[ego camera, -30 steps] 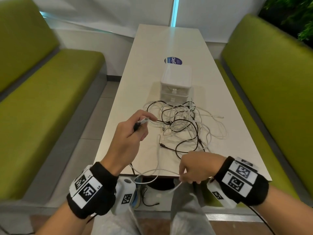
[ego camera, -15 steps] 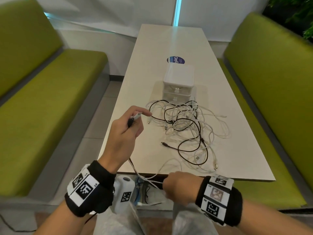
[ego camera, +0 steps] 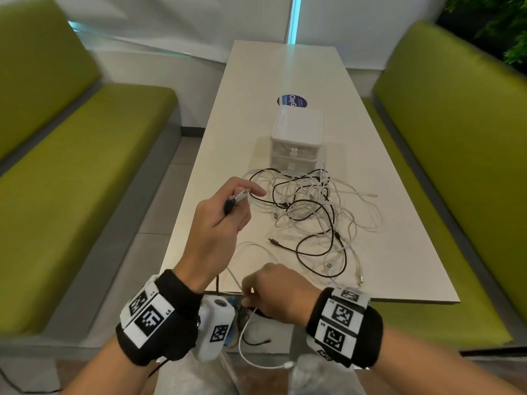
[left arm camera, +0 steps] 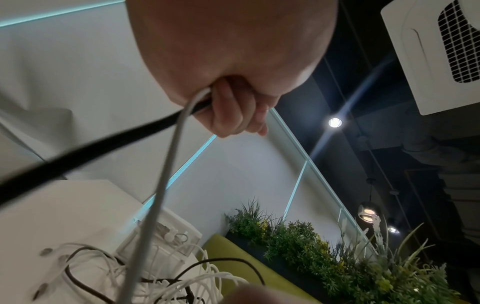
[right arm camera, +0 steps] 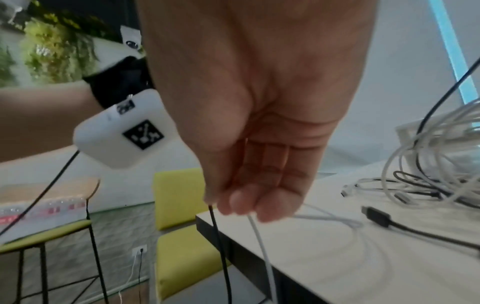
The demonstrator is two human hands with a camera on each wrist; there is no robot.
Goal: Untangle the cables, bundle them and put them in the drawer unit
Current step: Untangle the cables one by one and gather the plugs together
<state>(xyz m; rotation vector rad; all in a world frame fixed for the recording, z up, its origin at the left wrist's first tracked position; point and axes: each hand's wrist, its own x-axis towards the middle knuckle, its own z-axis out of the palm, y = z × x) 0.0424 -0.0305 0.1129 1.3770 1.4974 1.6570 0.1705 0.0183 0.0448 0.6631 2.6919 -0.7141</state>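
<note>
Two cables pinched: left grip (ego camera: pixel 219 223) clamped on plug ends (ego camera: pixel 238 198), right grip (ego camera: pixel 273 292) seemingly clamped on both strands (right arm camera: pixel 257 232) at desk (ego camera: pixel 399 275) edge.

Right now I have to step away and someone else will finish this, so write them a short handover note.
Left hand: raised over the table, gripping the plug ends of one white cable and one black cable.
Right hand: at the near table edge, pinching both cables further down; their tails hang below.
Cable tangle: loose on the table, in front of the drawer unit, whose drawers look closed.
Done: two cables partly drawn out.
Left: free them, untangle the others, bundle each, open a drawer, stow all.
</note>
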